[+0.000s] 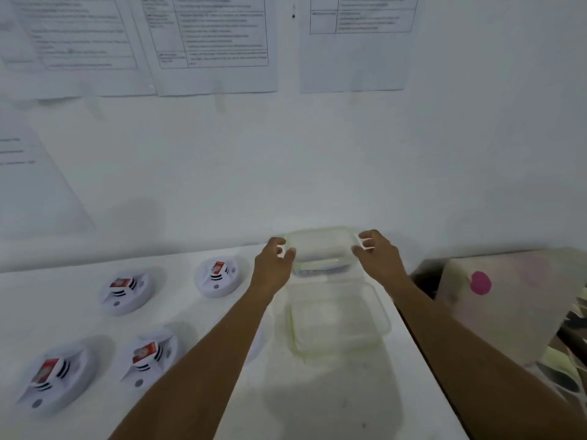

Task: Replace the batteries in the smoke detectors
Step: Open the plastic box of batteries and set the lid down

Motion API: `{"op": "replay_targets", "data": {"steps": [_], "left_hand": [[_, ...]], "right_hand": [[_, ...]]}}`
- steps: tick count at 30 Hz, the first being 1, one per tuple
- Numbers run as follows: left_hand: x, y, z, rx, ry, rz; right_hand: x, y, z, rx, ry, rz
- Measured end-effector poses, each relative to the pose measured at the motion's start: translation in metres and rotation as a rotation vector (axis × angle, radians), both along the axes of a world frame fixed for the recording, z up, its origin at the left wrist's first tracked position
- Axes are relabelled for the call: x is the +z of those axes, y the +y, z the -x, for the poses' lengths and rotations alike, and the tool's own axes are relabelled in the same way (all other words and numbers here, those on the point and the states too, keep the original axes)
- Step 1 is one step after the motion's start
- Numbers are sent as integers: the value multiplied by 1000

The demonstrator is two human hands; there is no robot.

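Several white round smoke detectors lie on the white table (222, 408), each with a red-labelled battery on top: one at the back (217, 277), one left of it (125, 293), two in front (147, 357) (54, 379). Another is mostly hidden under my left forearm. At the back stands a clear plastic container (320, 249) with a greenish rim; dark shapes show faintly through its lower wall. My left hand (274, 262) pinches its left edge between thumb and fingers. My right hand (378, 252) curls round its right edge.
A second clear container (336, 315) sits just in front of the first, between my forearms. The table ends at a wall with printed sheets (216, 42). Past the table's right edge is a pale box with a pink dot (481, 282).
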State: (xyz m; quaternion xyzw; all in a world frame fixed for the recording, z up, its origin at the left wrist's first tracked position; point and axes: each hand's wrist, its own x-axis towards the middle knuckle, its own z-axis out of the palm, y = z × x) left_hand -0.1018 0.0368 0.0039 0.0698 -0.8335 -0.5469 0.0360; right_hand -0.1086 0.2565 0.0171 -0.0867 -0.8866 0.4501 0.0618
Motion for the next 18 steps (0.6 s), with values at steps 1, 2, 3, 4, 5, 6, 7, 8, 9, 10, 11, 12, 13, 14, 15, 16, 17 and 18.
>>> {"op": "replay_targets", "data": {"steps": [1, 2, 3, 4, 5, 6, 7, 8, 9, 10, 11, 12, 13, 14, 15, 16, 17, 18], "left_hand": [[-1, 3, 8, 16, -12, -37], [-2, 7, 14, 29, -23, -73], [-4, 10, 19, 40, -33, -103], [-7, 12, 24, 52, -37, -127], [-10, 12, 27, 65, -34, -156], [-12, 12, 31, 78, -31, -200], [-15, 12, 35, 88, -37, -264], [-17, 11, 37, 87, -55, -337], [-19, 9, 40, 80, -80, -407], [-20, 7, 41, 72, -99, -464], [-22, 6, 44, 64, -108, -505], [-23, 6, 45, 58, -107, -534], [-24, 6, 46, 59, -96, -543], [-24, 7, 47, 70, -73, -524], [-24, 8, 48, 83, -45, -486], [-24, 9, 49, 94, -24, -445], [-24, 10, 48, 97, -13, -419], [-23, 10, 47, 93, -6, -399]], "right_hand": [[0, -1, 8, 17, -29, 3], [0, -1, 16, 36, -52, 13], [0, 0, 22, 54, -73, 39], [-1, 1, 28, 71, -88, 77], [-3, 2, 32, 81, -101, 123], [-5, 4, 35, 88, -114, 175], [-7, 8, 40, 91, -138, 233], [-9, 11, 44, 97, -162, 294], [-11, 13, 48, 104, -180, 343], [-12, 15, 51, 114, -189, 376], [-13, 15, 54, 125, -193, 403], [-13, 16, 56, 138, -194, 427], [-13, 16, 58, 149, -203, 456], [-12, 17, 60, 163, -222, 476], [-11, 17, 61, 178, -242, 492], [-11, 17, 63, 195, -250, 499], [-13, 17, 66, 192, -237, 471], [-13, 16, 69, 172, -202, 399]]}}
